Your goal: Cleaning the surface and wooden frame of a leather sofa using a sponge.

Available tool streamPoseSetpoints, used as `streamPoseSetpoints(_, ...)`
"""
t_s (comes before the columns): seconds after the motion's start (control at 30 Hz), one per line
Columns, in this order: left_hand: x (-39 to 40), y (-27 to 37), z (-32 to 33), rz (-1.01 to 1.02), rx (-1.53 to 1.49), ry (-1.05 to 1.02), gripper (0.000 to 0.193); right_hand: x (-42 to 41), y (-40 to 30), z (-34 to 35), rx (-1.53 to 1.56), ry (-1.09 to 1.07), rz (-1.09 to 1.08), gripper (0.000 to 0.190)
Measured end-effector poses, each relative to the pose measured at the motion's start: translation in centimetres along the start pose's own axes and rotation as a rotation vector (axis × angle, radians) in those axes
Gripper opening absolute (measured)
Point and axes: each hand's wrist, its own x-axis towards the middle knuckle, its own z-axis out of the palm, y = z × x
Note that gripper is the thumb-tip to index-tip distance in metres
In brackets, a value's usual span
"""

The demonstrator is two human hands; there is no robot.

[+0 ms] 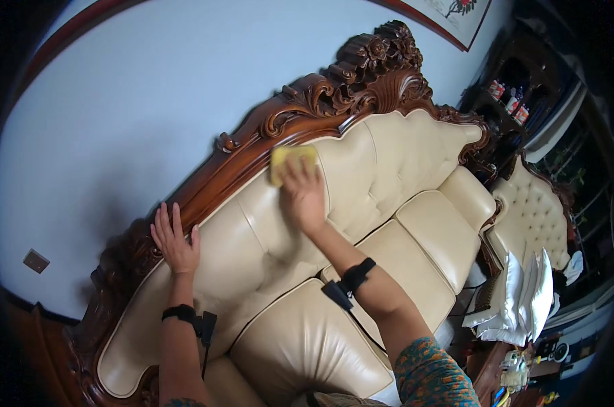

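Note:
A cream leather sofa [347,168] with a carved dark wood frame [266,127] fills the middle of the view. My right hand [303,196] presses a yellow cloth or sponge [293,160] against the top of the padded backrest, close to the wooden rail; its fingers lie over it. Lower left along the same rail, my left hand [177,241] rests spread on the wood and the edge of the upholstery, holding nothing. Both forearms wear black straps with small devices.
A pale wall with a socket plate [36,260] rises behind the sofa. At right stand a tufted armchair [531,219], white cushions [515,300], a dark shelf unit [515,76] and a wooden table with a glass vessel [514,371]. A framed picture [454,20] hangs above.

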Motion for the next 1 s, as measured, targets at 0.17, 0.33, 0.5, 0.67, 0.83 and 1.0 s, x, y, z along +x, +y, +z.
streamPoseSetpoints(0.17,-0.3,-0.4,0.2,-0.01,-0.003,0.006,0.071,0.1,1.4,-0.9,-0.012,-0.034,-0.165,0.049)
streamPoseSetpoints(0.33,-0.1,0.4,0.4,-0.012,-0.029,-0.001,0.07,1.8,7.9,-0.5,0.03,0.057,0.441,0.045)
streamPoseSetpoints(0.5,-0.4,-0.3,0.1,-0.012,-0.003,0.005,0.069,2.2,-1.6,0.4,0.111,0.127,0.146,0.043)
streamPoseSetpoints(0.67,-0.3,-0.4,0.4,0.008,-0.007,0.017,0.069,-0.3,-10.3,1.9,0.058,-0.141,-0.437,0.042)
streamPoseSetpoints(0.83,-0.1,0.1,-0.1,0.004,-0.037,0.03,0.07,2.1,-4.5,1.0,0.113,0.048,-0.06,0.049)
streamPoseSetpoints(1.0,-0.1,0.2,-0.3,-0.011,-0.052,0.004,0.07,3.3,-5.0,0.7,0.06,0.108,0.09,0.046)
